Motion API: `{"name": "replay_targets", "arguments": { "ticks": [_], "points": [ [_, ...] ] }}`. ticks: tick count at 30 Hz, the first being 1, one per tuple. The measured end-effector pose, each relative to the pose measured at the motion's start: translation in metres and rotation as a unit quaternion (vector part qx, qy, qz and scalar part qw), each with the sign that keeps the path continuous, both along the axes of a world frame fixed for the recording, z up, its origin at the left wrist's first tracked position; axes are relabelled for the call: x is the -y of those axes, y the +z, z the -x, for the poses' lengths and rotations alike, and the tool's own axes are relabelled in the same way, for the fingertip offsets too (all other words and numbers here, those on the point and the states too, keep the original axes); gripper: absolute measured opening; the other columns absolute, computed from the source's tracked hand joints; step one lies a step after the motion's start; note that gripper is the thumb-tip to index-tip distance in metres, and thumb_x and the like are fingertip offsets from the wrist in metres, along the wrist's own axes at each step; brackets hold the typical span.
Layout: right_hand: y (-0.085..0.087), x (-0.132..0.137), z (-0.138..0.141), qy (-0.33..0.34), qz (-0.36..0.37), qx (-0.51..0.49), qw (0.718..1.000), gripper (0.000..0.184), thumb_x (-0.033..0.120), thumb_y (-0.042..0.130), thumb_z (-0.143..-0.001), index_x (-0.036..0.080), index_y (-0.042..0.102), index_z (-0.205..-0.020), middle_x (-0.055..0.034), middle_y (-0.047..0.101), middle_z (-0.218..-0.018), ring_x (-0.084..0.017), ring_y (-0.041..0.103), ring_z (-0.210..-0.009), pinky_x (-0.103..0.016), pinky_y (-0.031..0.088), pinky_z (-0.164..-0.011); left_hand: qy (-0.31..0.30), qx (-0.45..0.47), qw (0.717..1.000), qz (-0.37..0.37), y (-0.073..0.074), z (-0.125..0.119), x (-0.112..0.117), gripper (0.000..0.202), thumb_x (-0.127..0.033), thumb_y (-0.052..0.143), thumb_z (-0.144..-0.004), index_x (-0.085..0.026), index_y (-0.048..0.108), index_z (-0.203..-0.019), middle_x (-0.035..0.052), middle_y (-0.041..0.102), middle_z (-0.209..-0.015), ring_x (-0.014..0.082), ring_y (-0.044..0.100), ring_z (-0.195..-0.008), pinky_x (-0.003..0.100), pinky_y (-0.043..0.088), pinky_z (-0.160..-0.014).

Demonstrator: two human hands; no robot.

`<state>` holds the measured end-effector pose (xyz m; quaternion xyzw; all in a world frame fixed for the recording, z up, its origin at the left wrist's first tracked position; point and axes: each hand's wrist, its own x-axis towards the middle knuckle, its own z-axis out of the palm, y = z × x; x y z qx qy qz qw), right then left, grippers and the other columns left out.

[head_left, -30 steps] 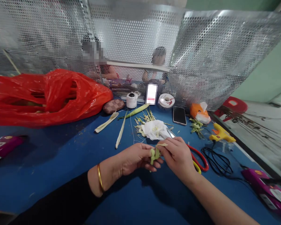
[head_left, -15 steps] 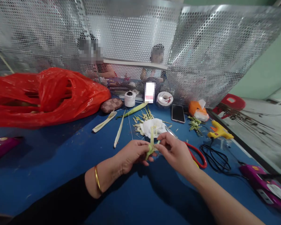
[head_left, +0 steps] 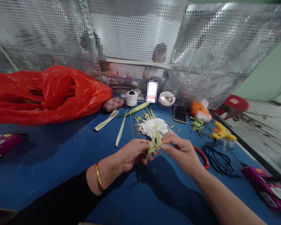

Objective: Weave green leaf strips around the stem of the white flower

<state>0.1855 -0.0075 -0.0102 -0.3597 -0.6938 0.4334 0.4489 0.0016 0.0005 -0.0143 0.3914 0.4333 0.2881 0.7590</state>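
Note:
My left hand (head_left: 134, 154) pinches a small folded piece of pale green husk-like leaf strips (head_left: 151, 148) between thumb and fingers, above the blue table. One narrow strip stands up from it. The thumb and fingers of my right hand (head_left: 184, 153) are closed on a wider pale green strip (head_left: 158, 140) that stands beside it; how the two join is partly hidden by the fingers. Just behind the hands lie a crumpled white tissue (head_left: 152, 126) and several cut leaf scraps (head_left: 140, 128). A red scissors handle (head_left: 205, 159) shows beside my right wrist, partly covered.
A red plastic bag (head_left: 84, 93) fills the back left. Leaf strips (head_left: 106, 120), a thread spool (head_left: 131, 99), a ribbon roll (head_left: 166, 98) and a phone (head_left: 180, 113) lie behind. To the right are a yellow glue gun (head_left: 222, 132), its black cord (head_left: 219, 161) and a purple power strip (head_left: 263, 184).
My right hand has shifted slightly right, and the wider strip now stands upright at its fingertips. My left hand keeps its pinch. The camera view has turned a little left.

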Motion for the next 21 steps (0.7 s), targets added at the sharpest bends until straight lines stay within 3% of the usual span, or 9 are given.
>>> {"name": "replay_targets", "arguments": {
  "ticks": [2,5,8,12,16,21],
  "points": [
    [-0.001,0.002,0.002,0.009,-0.016,-0.012,1.0,0.009,0.026,0.067,-0.084,0.021,0.068,-0.076,-0.004,0.066,-0.087,-0.019,0.06,-0.084,-0.035,0.047,-0.081,-0.006,-0.002,1.0,0.0,-0.001,0.0,0.0,0.019,-0.024,0.07,-0.063,-0.012,0.068,-0.077,0.0035,0.066,-0.074,0.0079,0.055,-0.053,0.017,0.036,-0.042],
    [-0.001,0.006,0.008,0.047,0.064,-0.056,0.995,0.007,0.028,0.062,-0.087,0.021,0.064,-0.084,-0.0016,0.064,-0.078,-0.017,0.06,-0.071,-0.033,0.048,-0.071,-0.01,-0.009,1.0,0.005,-0.002,-0.001,0.001,0.02,-0.028,0.074,-0.063,-0.012,0.067,-0.074,0.0033,0.066,-0.073,0.0079,0.055,-0.053,0.016,0.036,-0.041],
    [0.0,0.008,0.011,0.009,0.104,-0.076,0.992,0.011,0.031,0.063,-0.085,0.02,0.062,-0.081,0.0007,0.06,-0.07,-0.014,0.056,-0.062,-0.031,0.045,-0.064,-0.02,-0.004,1.0,0.013,-0.004,-0.001,0.001,0.019,-0.028,0.073,-0.066,-0.012,0.069,-0.076,0.0047,0.067,-0.076,0.0084,0.056,-0.055,0.016,0.037,-0.041],
    [0.001,0.004,0.007,-0.058,0.084,-0.015,0.995,0.015,0.031,0.064,-0.079,0.02,0.06,-0.07,-0.0005,0.059,-0.07,-0.017,0.053,-0.069,-0.033,0.041,-0.069,-0.03,0.027,0.999,0.036,-0.007,0.001,-0.001,0.02,-0.023,0.068,-0.068,-0.012,0.071,-0.084,0.0054,0.067,-0.078,0.0093,0.058,-0.056,0.016,0.042,-0.043],
    [0.002,0.0,-0.001,-0.023,0.105,0.035,0.994,0.012,0.027,0.06,-0.078,0.02,0.057,-0.068,-0.0018,0.061,-0.076,-0.018,0.052,-0.075,-0.034,0.039,-0.071,-0.023,0.051,0.996,0.069,-0.007,0.002,-0.002,0.017,-0.023,0.065,-0.073,-0.01,0.07,-0.084,0.0058,0.067,-0.077,0.0079,0.058,-0.055,0.016,0.041,-0.043],
    [-0.001,-0.001,0.0,-0.011,0.146,-0.019,0.989,0.014,0.023,0.056,-0.074,0.02,0.049,-0.063,-0.0008,0.057,-0.072,-0.019,0.053,-0.078,-0.033,0.037,-0.069,-0.017,0.059,0.994,0.094,-0.005,0.002,-0.002,0.017,-0.02,0.062,-0.078,-0.008,0.069,-0.089,0.006,0.067,-0.077,0.0069,0.057,-0.053,0.015,0.044,-0.043]
  ]
}}
